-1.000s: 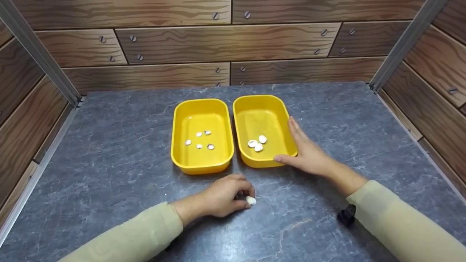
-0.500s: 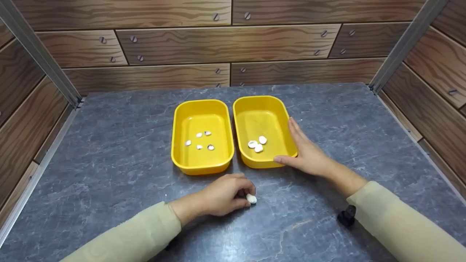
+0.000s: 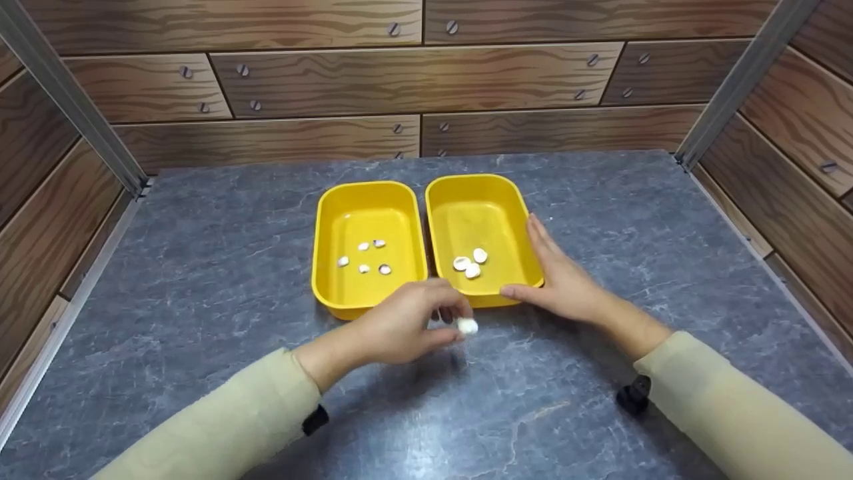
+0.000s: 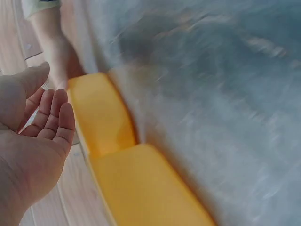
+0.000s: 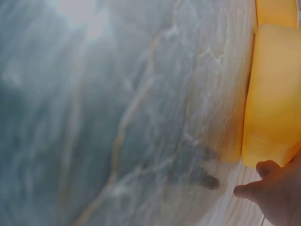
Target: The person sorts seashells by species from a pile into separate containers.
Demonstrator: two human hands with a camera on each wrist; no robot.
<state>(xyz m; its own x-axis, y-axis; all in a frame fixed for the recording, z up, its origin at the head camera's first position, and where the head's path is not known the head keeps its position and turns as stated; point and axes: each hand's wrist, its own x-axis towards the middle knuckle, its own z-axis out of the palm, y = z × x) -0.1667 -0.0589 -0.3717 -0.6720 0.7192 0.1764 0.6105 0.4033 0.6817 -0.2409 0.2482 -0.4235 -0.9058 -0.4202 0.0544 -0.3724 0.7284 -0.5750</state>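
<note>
Between thumb and fingertips, my left hand (image 3: 413,323) pinches a small rounded white piece (image 3: 468,326), shell-like or pebble-like, in front of the trays. In the left wrist view this hand (image 4: 40,136) mostly hides the piece. My right hand (image 3: 566,285) rests on the front right corner of the right yellow tray (image 3: 476,217), fingers straight along its side and thumb at the front rim. Three similar white pieces (image 3: 472,271) lie inside that tray. The left yellow tray (image 3: 370,290) contains several smaller white pieces (image 3: 384,269), some with dark marks.
Both trays stand side by side on a dark grey marbled table (image 3: 226,267). Wood-patterned walls (image 3: 413,77) enclose the back and sides, with metal posts at the corners. A dark band (image 3: 633,395) shows under the right wrist.
My left hand has lifted the white piece off the table and moved away from me, now overlapping the trays' near edges. The right hand and both trays have stayed put.
</note>
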